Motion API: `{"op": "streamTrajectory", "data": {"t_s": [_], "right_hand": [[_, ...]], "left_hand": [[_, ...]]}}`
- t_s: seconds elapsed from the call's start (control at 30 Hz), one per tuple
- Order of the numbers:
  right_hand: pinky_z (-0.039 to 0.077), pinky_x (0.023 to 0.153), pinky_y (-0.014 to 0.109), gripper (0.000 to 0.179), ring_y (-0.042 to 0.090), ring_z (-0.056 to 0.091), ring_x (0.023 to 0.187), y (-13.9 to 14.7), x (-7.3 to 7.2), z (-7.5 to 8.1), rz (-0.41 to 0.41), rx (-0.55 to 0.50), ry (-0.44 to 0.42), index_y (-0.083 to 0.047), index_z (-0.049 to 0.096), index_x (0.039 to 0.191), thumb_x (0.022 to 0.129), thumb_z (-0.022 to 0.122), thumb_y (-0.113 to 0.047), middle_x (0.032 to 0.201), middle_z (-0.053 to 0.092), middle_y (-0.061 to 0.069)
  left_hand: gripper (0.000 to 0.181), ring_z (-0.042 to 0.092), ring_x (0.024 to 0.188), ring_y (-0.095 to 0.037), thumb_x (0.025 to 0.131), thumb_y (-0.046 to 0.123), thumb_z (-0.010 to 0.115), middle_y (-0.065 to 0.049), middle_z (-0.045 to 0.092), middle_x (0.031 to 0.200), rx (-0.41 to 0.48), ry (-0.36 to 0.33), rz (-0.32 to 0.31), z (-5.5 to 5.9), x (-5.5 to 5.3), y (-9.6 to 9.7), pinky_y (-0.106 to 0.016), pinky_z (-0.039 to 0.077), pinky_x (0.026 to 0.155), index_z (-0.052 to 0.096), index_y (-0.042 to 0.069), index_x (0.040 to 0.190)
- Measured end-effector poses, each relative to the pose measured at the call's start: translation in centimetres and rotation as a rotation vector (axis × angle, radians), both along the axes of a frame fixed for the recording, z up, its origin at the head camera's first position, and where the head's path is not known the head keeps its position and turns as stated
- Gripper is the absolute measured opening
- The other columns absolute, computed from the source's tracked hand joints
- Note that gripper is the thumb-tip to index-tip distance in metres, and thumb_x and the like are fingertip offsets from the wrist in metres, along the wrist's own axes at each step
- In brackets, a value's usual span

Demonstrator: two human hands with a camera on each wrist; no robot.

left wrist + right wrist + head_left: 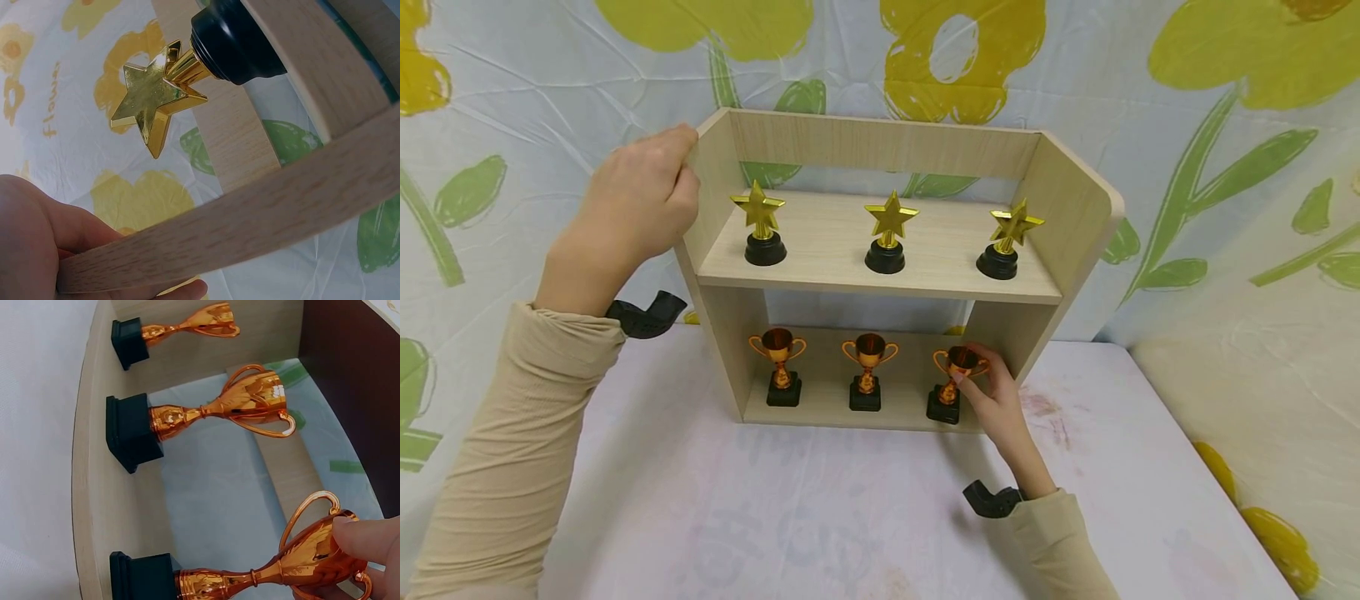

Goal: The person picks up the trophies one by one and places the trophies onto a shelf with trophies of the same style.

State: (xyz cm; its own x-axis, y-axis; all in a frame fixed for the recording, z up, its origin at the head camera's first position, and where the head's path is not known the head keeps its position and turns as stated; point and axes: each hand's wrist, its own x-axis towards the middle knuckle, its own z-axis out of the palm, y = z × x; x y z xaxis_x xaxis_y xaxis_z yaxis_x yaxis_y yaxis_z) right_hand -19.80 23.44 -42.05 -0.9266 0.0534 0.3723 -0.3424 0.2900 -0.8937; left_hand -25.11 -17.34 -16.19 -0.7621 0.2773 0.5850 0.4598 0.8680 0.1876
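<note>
My left hand point(643, 187) grips the top of the left side panel of a pale wooden two-tier shelf point(880, 287); in the left wrist view the thumb and fingers lie on either side of the panel point(237, 231). My right hand point(996, 400) pinches the cup of the rightmost bronze-coloured trophy cup point(946, 404) on the lower tier. In the right wrist view the thumb point(362, 539) presses the bowl near its rim, and the black base stands at the shelf's front edge. Two matching trophy cups point(867, 383) point(782, 379) stand to its left.
Three gold star trophies point(887, 233) on black round bases stand in a row on the upper tier. The shelf rests on a table with a pale cloth point(775, 508). Behind it hangs a flower-patterned cloth point(850, 75). Black wrist mounts point(647, 315) sit at both cuffs.
</note>
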Motion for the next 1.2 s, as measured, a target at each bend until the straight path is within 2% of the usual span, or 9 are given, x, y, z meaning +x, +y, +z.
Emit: {"op": "streamTrajectory", "data": {"t_s": [0.2,0.3,0.37,0.53,0.63,0.73,0.93,1.1,1.2], "right_hand": [[0.030,0.105,0.030,0.051,0.029,0.046,0.122,-0.1,0.2,0.4,-0.017,0.004,-0.014,0.006,0.045,0.139,0.092,0.064,0.004,0.132,0.051,0.024],[0.031,0.105,0.039,0.049,0.031,0.047,0.121,-0.2,0.3,0.4,-0.050,0.063,0.027,0.005,0.049,0.137,0.091,0.065,0.004,0.130,0.052,0.023],[0.033,0.102,0.044,0.049,0.033,0.049,0.119,-0.3,0.3,0.4,-0.084,0.136,0.097,0.005,0.051,0.134,0.088,0.068,0.004,0.128,0.054,0.024],[0.039,0.094,0.050,0.052,0.041,0.051,0.111,-0.6,0.2,0.1,-0.176,0.362,0.354,0.009,0.054,0.128,0.081,0.075,0.003,0.122,0.054,0.026],[0.040,0.093,0.051,0.052,0.041,0.051,0.110,-0.7,0.3,0.2,-0.217,0.455,0.444,0.009,0.054,0.127,0.081,0.076,0.000,0.122,0.053,0.026],[0.041,0.093,0.052,0.051,0.042,0.051,0.110,-0.9,0.5,0.2,-0.258,0.541,0.472,0.009,0.054,0.128,0.082,0.075,-0.002,0.122,0.054,0.026],[0.042,0.092,0.054,0.049,0.045,0.052,0.104,-1.2,0.4,0.3,-0.321,0.694,0.462,0.010,0.053,0.127,0.086,0.073,-0.008,0.117,0.056,0.027],[0.042,0.091,0.054,0.044,0.046,0.052,0.101,-1.3,0.2,0.1,-0.341,0.724,0.469,0.011,0.054,0.124,0.089,0.071,-0.009,0.114,0.056,0.028],[0.041,0.095,0.055,0.043,0.047,0.051,0.104,-1.3,0.0,0.0,-0.348,0.725,0.484,0.012,0.054,0.125,0.089,0.070,-0.007,0.114,0.056,0.028]], "left_hand": [[0.012,0.046,0.079,-0.040,0.091,0.003,0.031,-0.021,0.048,0.083,0.001,-0.009,-0.003,0.1,0.0,0.0,-0.057,0.038,0.071,0.042,0.001,0.087],[0.012,0.046,0.079,-0.040,0.091,0.003,0.031,-0.021,0.048,0.082,0.001,-0.009,-0.005,0.0,0.1,0.0,-0.056,0.038,0.071,0.042,0.001,0.086],[0.012,0.046,0.079,-0.040,0.091,0.003,0.031,-0.020,0.048,0.082,0.001,-0.008,-0.005,-0.1,0.1,0.0,-0.056,0.038,0.070,0.042,0.002,0.086],[0.013,0.047,0.079,-0.040,0.091,0.003,0.031,-0.021,0.048,0.083,0.005,-0.011,-0.003,-0.1,0.1,0.0,-0.056,0.038,0.071,0.043,0.001,0.087],[0.013,0.047,0.079,-0.040,0.091,0.003,0.031,-0.021,0.048,0.082,0.006,-0.010,-0.002,-0.1,0.0,0.0,-0.057,0.038,0.070,0.043,0.001,0.087],[0.013,0.047,0.079,-0.041,0.091,0.004,0.031,-0.021,0.048,0.082,0.005,-0.008,-0.002,-0.1,0.0,0.0,-0.057,0.038,0.070,0.043,0.001,0.087],[0.013,0.047,0.082,-0.042,0.091,0.004,0.031,-0.022,0.050,0.085,0.003,-0.016,0.001,0.0,-0.1,0.0,-0.059,0.038,0.072,0.043,0.001,0.088],[0.013,0.048,0.082,-0.043,0.092,0.004,0.031,-0.022,0.049,0.085,0.005,-0.008,-0.004,0.0,0.0,0.0,-0.060,0.038,0.074,0.043,0.001,0.087],[0.013,0.048,0.083,-0.043,0.092,0.004,0.031,-0.023,0.050,0.086,0.004,-0.012,-0.006,0.0,0.0,0.0,-0.060,0.038,0.076,0.044,0.001,0.088]]}}
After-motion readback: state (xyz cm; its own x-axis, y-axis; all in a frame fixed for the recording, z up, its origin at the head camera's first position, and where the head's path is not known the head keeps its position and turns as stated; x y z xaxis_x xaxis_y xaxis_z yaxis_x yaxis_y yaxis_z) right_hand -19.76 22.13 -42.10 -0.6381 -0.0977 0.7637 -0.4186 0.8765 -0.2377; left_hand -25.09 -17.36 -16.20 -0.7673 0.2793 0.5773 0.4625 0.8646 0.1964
